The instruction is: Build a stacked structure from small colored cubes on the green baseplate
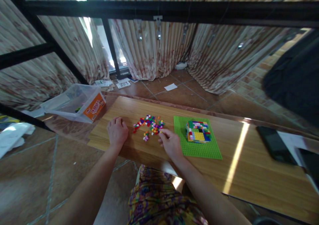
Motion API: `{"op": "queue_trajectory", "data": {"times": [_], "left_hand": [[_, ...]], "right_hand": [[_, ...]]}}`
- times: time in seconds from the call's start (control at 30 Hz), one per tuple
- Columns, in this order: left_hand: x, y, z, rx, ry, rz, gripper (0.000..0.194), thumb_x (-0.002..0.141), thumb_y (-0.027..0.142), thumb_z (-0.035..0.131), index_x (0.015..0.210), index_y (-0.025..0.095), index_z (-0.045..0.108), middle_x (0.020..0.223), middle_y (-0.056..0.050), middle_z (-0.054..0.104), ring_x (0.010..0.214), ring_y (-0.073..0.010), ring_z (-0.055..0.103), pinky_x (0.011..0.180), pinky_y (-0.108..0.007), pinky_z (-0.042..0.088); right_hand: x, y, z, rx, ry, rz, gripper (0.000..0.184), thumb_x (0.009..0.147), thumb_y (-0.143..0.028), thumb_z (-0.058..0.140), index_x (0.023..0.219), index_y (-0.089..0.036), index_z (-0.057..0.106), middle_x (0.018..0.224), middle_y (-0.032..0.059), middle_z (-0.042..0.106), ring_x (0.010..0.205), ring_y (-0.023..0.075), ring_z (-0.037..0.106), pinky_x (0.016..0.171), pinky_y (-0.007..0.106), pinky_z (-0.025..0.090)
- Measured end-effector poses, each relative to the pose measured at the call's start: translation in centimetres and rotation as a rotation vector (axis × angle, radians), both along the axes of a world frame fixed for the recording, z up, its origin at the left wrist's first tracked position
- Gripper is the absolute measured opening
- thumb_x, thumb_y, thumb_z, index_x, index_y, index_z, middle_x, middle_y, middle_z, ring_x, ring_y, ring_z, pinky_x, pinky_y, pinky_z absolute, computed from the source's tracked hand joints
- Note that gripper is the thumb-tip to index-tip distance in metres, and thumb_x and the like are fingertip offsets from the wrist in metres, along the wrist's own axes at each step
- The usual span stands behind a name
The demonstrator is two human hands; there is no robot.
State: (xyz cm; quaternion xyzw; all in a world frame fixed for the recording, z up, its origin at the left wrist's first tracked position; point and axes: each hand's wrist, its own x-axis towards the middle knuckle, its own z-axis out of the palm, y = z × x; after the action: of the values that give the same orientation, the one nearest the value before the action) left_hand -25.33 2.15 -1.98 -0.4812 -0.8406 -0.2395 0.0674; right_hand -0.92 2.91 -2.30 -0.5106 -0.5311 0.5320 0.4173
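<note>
My left hand (117,132) rests on the wooden table with its fingers curled in, left of a loose pile of small colourful toy bricks (149,120). At the right edge of that pile, my right hand (170,142) pinches thumb and forefinger together around what looks like a small yellow toy brick (160,131). A little cluster of bricks (146,137) lies apart, nearer to me. Right of my right hand is a green studded baseplate (200,151). On it stands a low, boxy brick build (198,137) in mixed colours, with an opening in its top.
A clear plastic box (74,102) with an orange label stands beyond the table's left end. Towards the right end of the table (239,165) lie a dark tablet-like object (275,145) and white paper (291,143). A black metal bar (159,10) crosses in front of striped curtains.
</note>
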Motion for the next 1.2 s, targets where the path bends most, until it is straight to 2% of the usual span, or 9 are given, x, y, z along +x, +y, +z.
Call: {"op": "queue_trajectory", "data": {"times": [0.13,0.33,0.43,0.6,0.73,0.83,1.03,1.2], "left_hand": [[0.0,0.0,0.0,0.0,-0.006,0.001,0.038,0.089,0.026,0.041,0.116,0.014,0.066,0.123,-0.018,0.064,0.117,-0.0325,0.057,0.104,-0.049,0.042],[0.0,0.0,0.0,0.0,0.006,-0.001,0.039,0.09,0.026,0.041,0.116,0.014,0.066,0.124,-0.019,0.064,0.117,-0.0334,0.057,0.103,-0.05,0.043],[0.0,0.0,0.0,0.003,0.003,0.0,0.038,0.089,0.026,0.041,0.115,0.015,0.067,0.123,-0.018,0.065,0.116,-0.0332,0.057,0.102,-0.05,0.043],[-0.3,0.0,-0.1,0.003,0.016,-0.012,0.039,0.09,0.027,0.04,0.115,0.014,0.066,0.122,-0.018,0.065,0.116,-0.0326,0.058,0.105,-0.05,0.042],[-0.6,0.1,-0.4,0.011,0.031,-0.032,0.041,0.09,0.029,0.039,0.116,0.012,0.066,0.121,-0.02,0.065,0.117,-0.0339,0.058,0.104,-0.051,0.043],[-0.9,0.2,-0.7,0.027,0.056,-0.046,0.041,0.089,0.03,0.039,0.115,0.012,0.066,0.12,-0.021,0.066,0.116,-0.035,0.058,0.105,-0.052,0.043],[-1.1,0.5,-1.0,0.033,0.078,-0.012,0.039,0.089,0.031,0.038,0.111,0.015,0.066,0.122,-0.018,0.067,0.118,-0.0329,0.059,0.107,-0.052,0.043],[-1.1,0.5,-0.8,0.009,0.081,-0.015,0.04,0.089,0.031,0.038,0.112,0.013,0.066,0.124,-0.019,0.066,0.12,-0.0331,0.058,0.107,-0.051,0.043]], "right_hand": [[-0.4,0.2,-0.4,0.091,-0.088,0.022,0.027,0.081,-0.039,0.062,0.096,-0.021,0.075,0.081,0.0042,0.074,0.071,0.0178,0.07,0.057,0.027,0.056],[0.3,0.0,-0.3,0.207,-0.099,0.005,0.023,0.084,-0.036,0.061,0.092,-0.02,0.075,0.086,0.0057,0.071,0.073,0.0173,0.068,0.067,0.031,0.058],[1.3,-0.5,0.8,0.201,-0.015,-0.014,0.023,0.085,-0.037,0.061,0.091,-0.021,0.075,0.085,0.0055,0.071,0.071,0.0168,0.068,0.068,0.031,0.058],[4.3,-1.7,3.4,0.049,0.164,-0.081,0.027,0.078,-0.044,0.073,0.091,-0.02,0.076,0.071,0.0031,0.073,0.061,0.0169,0.069,0.06,0.032,0.06],[7.4,-2.7,4.7,0.031,0.189,-0.151,0.027,0.075,-0.044,0.078,0.087,-0.02,0.075,0.067,0.0021,0.073,0.061,0.0175,0.07,0.056,0.031,0.06],[10.2,-3.3,4.6,0.093,0.081,-0.218,0.025,0.079,-0.044,0.075,0.089,-0.021,0.075,0.073,0.0018,0.074,0.065,0.0175,0.071,0.059,0.03,0.06],[16.2,-3.5,3.7,0.263,-0.293,-0.377,0.023,0.085,-0.042,0.068,0.092,-0.022,0.074,0.085,0.0048,0.076,0.073,0.0183,0.069,0.067,0.032,0.057],[17.9,-2.2,4.1,0.384,-0.404,-0.433,0.021,0.086,-0.041,0.064,0.085,-0.021,0.072,0.086,0.0058,0.073,0.078,0.0188,0.068,0.064,0.03,0.055]]}}
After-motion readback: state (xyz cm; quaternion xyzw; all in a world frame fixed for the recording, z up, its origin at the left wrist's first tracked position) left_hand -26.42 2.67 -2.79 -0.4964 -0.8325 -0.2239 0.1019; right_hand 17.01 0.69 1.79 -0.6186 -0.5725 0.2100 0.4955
